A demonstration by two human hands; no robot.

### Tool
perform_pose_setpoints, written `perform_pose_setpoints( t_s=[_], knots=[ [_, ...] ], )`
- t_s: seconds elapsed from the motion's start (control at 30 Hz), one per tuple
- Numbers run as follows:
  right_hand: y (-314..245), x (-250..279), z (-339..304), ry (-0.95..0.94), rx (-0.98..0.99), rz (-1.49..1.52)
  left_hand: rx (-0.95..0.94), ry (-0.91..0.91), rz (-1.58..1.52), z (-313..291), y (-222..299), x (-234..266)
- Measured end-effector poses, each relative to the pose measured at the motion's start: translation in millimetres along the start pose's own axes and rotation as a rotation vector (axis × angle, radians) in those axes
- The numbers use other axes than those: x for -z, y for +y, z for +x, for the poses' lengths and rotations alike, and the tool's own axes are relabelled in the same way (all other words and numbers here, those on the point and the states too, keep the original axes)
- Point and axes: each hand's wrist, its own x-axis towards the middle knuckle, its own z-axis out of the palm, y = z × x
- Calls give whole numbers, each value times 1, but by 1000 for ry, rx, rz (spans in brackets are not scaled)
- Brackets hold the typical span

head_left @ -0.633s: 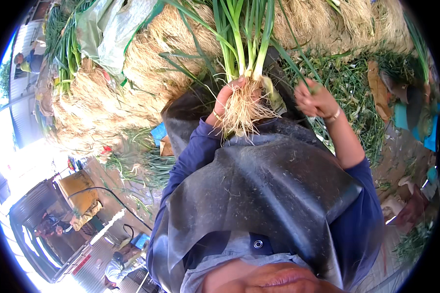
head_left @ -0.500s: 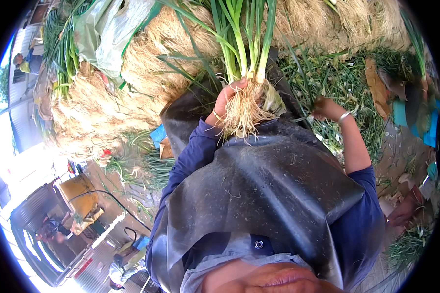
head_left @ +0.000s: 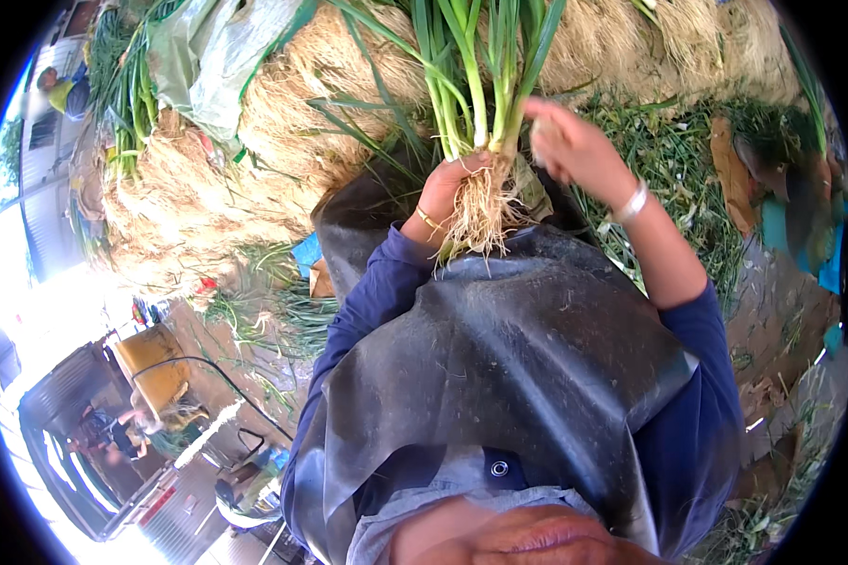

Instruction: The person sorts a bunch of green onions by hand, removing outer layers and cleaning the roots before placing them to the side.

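Note:
My left hand (head_left: 445, 193) is closed around the base of a bunch of spring onions (head_left: 480, 104). Their green leaves point away from me, and pale roots (head_left: 485, 215) hang toward my lap over a black apron (head_left: 508, 330). At the right side of the stalks is my right hand (head_left: 582, 155), its fingertips at or very near the outermost stem. Motion blurs those fingers, so whether they pinch anything is unclear. A pale, withered leaf (head_left: 533, 193) sticks out beside the roots.
Heaped spring onions with dense roots (head_left: 334, 94) lie at the far left, partly under a translucent plastic sheet (head_left: 193, 66). More roots (head_left: 716, 47) line the far right. Trimmed green leaves (head_left: 669, 151) cover the ground right of my knees. People work at the far left.
My right hand has moved from over the leaf litter at the right, up and leftward to the bunch. My left hand keeps its hold, the bunch tilting slightly.

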Motion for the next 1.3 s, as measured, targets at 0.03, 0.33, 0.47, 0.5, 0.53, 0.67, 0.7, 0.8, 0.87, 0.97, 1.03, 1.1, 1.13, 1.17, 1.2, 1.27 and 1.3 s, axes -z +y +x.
perform_pose_setpoints(
  t_s=[0.03, 0.33, 0.47, 0.5, 0.53, 0.67, 0.7, 0.8, 0.87, 0.97, 1.03, 1.1, 1.13, 1.17, 1.2, 1.27, 1.3],
  knots=[
    [8, 4, 16, 3, -24, -10, 64, -45, 50, 5, 0, 4],
    [40, -13, -4, -125, 78, -7, 64, -67, -76, 2, 1, 5],
    [82, 38, -51, -257, -95, 379, 126, -239, -137, 5, 6, 0],
    [104, 51, -56, -138, -176, 258, 118, -256, -194, 8, 6, 1],
    [132, 69, -56, -96, -336, 158, 167, -275, -232, 13, 5, 7],
    [189, 78, -67, -160, -623, -1709, 148, -445, -167, 16, 6, 13],
    [143, 72, -58, -18, -354, -1049, 186, -369, -147, 25, 1, 33],
    [55, 34, -35, -188, -40, -257, 214, -245, -37, 21, -1, 15],
    [14, 12, -19, -262, 83, -501, 222, -334, 6, 17, 2, 7],
    [21, 0, -5, -338, 391, -618, 156, -287, 68, 7, 12, -6],
    [17, 16, -8, -590, 337, -437, 95, -316, -79, -3, 14, 0],
    [44, 36, -8, -735, 53, -388, -59, -440, -418, -11, 15, -6],
    [57, 46, -9, -742, -122, -409, -15, -636, -543, -17, 23, -6],
    [70, 57, -10, -576, -141, -894, -55, -857, -513, -10, 36, -4],
    [80, 73, -6, -363, -112, -1246, -97, -1077, -480, -2, 44, -3],
    [88, 110, 10, 109, -164, -1742, -261, -942, -441, -1, 37, 2],
    [81, 133, 35, 187, -98, -1211, -137, -973, -509, 3, 38, 4]
  ],
)
